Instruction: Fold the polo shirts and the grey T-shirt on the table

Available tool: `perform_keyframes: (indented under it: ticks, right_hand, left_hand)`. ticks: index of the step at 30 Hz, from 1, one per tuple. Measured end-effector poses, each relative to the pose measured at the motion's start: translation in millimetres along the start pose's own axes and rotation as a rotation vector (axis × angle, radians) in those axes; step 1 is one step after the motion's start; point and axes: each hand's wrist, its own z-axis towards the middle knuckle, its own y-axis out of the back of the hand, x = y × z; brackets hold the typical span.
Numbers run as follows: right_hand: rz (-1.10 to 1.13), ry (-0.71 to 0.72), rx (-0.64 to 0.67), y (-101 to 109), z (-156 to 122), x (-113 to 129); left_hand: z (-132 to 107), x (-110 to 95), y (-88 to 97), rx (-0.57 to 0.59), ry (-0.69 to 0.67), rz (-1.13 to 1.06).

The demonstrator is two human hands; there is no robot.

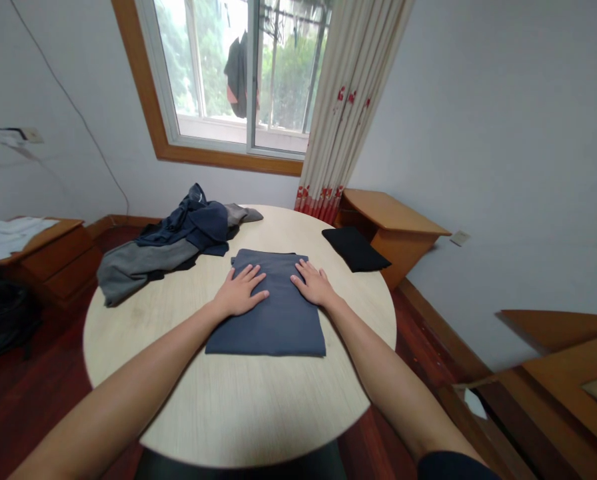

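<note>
A folded blue-grey garment [273,320] lies flat in the middle of a round pale wooden table [218,413]. My left hand [241,292] rests palm down on its left part, fingers spread and flat. On the garment's right part my right hand [312,283] lies the same way, fingers stretched out. Neither hand holds anything.
A heap of dark blue and grey clothes [173,247] lies at the table's far left. A folded black cloth [356,248] sits at the far right edge. Wooden cabinets stand at the left [53,257] and right [393,227]. A window and curtain [348,100] are behind.
</note>
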Motion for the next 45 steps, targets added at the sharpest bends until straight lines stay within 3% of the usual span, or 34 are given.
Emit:
perform_keyframes:
  ticks: [2,4,8,11,17,24,30,32,35,37,39,42,45]
  right_hand:
    - [-0.011,0.061,-0.053,2.5,-8.1,10.2]
    - [-0.008,0.222,-0.056,2.4,-19.1,26.9]
    - [0.038,0.661,0.121,-6.4,-43.8,65.4]
    - [0.056,0.847,0.213,-13.4,-60.1,85.6]
    - [0.038,1.045,0.281,-14.3,-79.6,102.9]
    - [0.012,1.15,0.302,-22.0,-97.5,118.1]
    - [0.151,1.305,0.316,-34.8,-115.4,134.2]
    - [0.279,1.276,0.253,-28.6,-106.3,130.8]
    - [0.468,1.06,0.022,-8.7,-79.9,110.3]
    - [0.504,0.853,-0.138,4.6,-58.9,84.6]
    - [0.459,0.676,-0.207,13.0,-39.9,50.7]
    - [0.359,0.412,-0.124,16.4,-23.1,-2.9]
    - [0.316,0.261,0.039,17.0,-20.6,-36.9]
  left_hand:
    - [5.5,16.4,2.2,-0.016,0.093,-0.012]
    - [9.4,29.0,2.3,-0.037,0.158,-0.043]
    - [13.4,42.5,-0.8,-0.082,0.192,-0.089]
    - [14.1,45.0,-2.2,-0.101,0.212,-0.098]
    - [13.5,43.3,-2.6,-0.119,0.217,-0.094]
    - [13.8,44.8,-3.0,-0.129,0.206,-0.094]
    - [15.3,46.9,-5.8,-0.139,0.209,-0.136]
    - [16.4,52.5,-6.5,-0.176,0.187,-0.193]
    - [16.3,68.9,-4.1,-0.247,0.085,-0.342]
    - [13.0,83.2,-0.5,-0.277,0.034,-0.451]
    - [6.6,96.7,3.9,-0.278,0.048,-0.545]
    - [-7.0,109.1,11.6,-0.157,0.038,-0.647]
    - [-20.8,107.9,20.6,-0.015,-0.082,-0.6]
